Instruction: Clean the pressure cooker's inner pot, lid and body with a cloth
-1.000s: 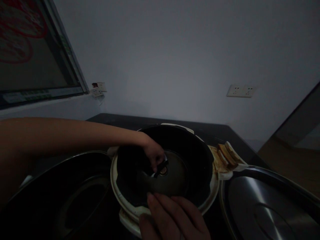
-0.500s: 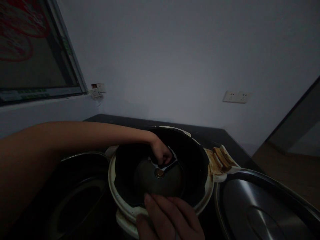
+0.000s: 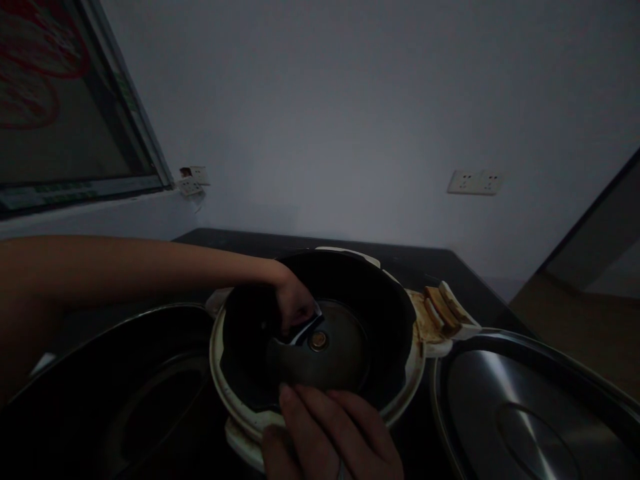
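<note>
An electric pressure cooker body (image 3: pixel 216 363) with a cream rim stands in front of me, its dark inside showing a round heating plate (image 3: pixel 345 357) and a brass-coloured centre button (image 3: pixel 318 341). My left hand (image 3: pixel 295 303) reaches in from the left, fingers closed on a dark cloth (image 3: pixel 305 330) with a pale edge. The cloth lies against the left part of the plate, beside the button; its fabric is hard to make out in the dim light. At the front, my right hand (image 3: pixel 333 433) grips the cooker's rim, fingertips over the edge.
On the left is a large dark pot (image 3: pixel 165 310). A lid (image 3: pixel 500 400) lies metal side up on the right, near a brown-stained cream bracket (image 3: pixel 443 313). Behind the dark counter (image 3: pixel 240 237) is a wall with sockets (image 3: pixel 475 182); a window (image 3: pixel 75 100) is upper left.
My left hand and the cloth have moved left inside the cooker, from behind the centre button to its left side. My right hand stays on the front rim.
</note>
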